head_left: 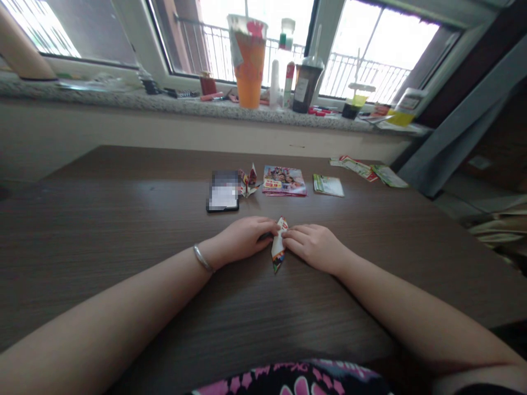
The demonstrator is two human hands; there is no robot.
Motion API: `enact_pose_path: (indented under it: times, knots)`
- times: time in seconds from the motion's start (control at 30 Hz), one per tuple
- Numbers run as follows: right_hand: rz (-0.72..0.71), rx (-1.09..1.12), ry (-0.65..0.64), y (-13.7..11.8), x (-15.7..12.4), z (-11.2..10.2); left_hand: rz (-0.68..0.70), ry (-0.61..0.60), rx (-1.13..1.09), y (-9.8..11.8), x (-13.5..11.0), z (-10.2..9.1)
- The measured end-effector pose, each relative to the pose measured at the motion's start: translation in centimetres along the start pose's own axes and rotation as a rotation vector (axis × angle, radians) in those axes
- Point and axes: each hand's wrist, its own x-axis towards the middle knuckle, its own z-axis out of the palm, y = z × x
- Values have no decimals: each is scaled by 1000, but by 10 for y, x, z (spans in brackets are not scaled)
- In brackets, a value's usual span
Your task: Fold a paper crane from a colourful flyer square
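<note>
A narrow, pointed piece of folded colourful paper [279,247] lies on the dark wooden table [123,219] in front of me. My left hand [241,238], with a silver bracelet on its wrist, presses its fingertips against the paper's left edge. My right hand [315,246] pinches the paper's right edge with curled fingers. Both hands rest on the table and meet at the paper. Behind them a finished folded paper crane [249,182] stands beside a black phone [223,192].
Printed leaflets [284,181], a small green card [328,185] and more flyers [362,167] lie farther back on the table. The stone windowsill [123,99] holds an orange cup [248,60], a dark drink cup [307,82], bottles and small clutter. A grey beam [461,120] slants at right.
</note>
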Motion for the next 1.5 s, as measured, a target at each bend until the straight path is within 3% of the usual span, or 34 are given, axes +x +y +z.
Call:
enact_pose_path:
  times: [0.27, 0.6, 0.8, 1.0, 1.3, 1.5]
  knots:
    - [46, 78, 20, 4, -1, 6, 36, 30, 22, -1, 0, 0]
    - [321, 462, 109, 5, 1, 15, 45, 38, 164, 8, -1, -2]
    - [354, 605, 138, 9, 4, 17, 42, 26, 227, 10, -1, -4]
    - [353, 549, 130, 6, 3, 16, 117, 64, 351, 7, 1, 1]
    - [312, 255, 32, -1, 5, 8, 202, 109, 442, 13, 2, -4]
    - [274, 242, 56, -1, 6, 6, 203, 127, 451, 16, 2, -5]
